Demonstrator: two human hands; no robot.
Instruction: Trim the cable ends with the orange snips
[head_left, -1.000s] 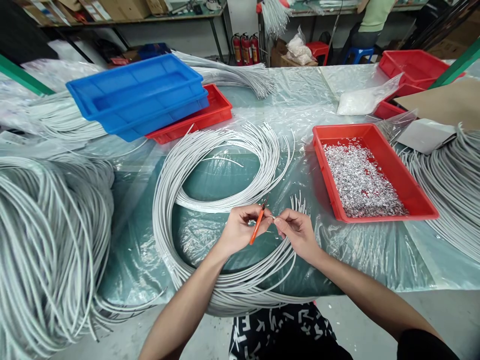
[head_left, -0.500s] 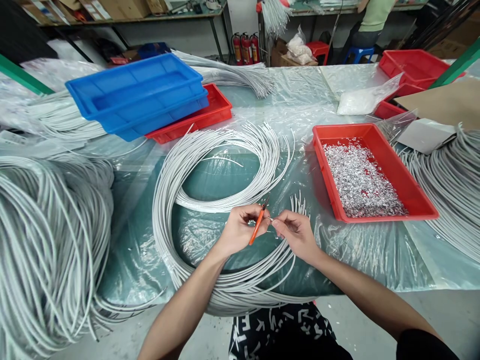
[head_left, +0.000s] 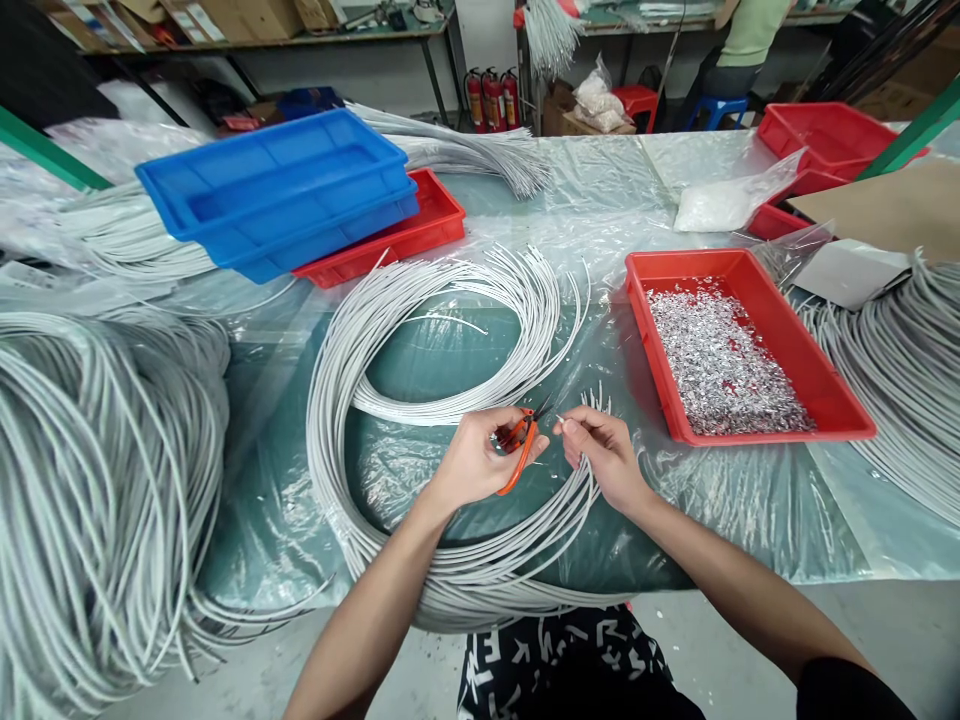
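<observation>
The left hand's fingers curl round the orange-handled cutters, partly hiding the grips; the right hand pinches a cable end between nearly closed fingertips, its tip too small to make out; the cable coil lies beneath both forearms, which hide parts of it; the red tray of silvery bits sits to the right; the left cable heap is cut off by the view's edge.

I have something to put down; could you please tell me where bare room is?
Bare sheeting shows between the tray of silvery bits and the near table edge, and between the blue trays and white bag. Crowded: the left, by the cable heap; the middle, by the coils, left hand and right hand.
</observation>
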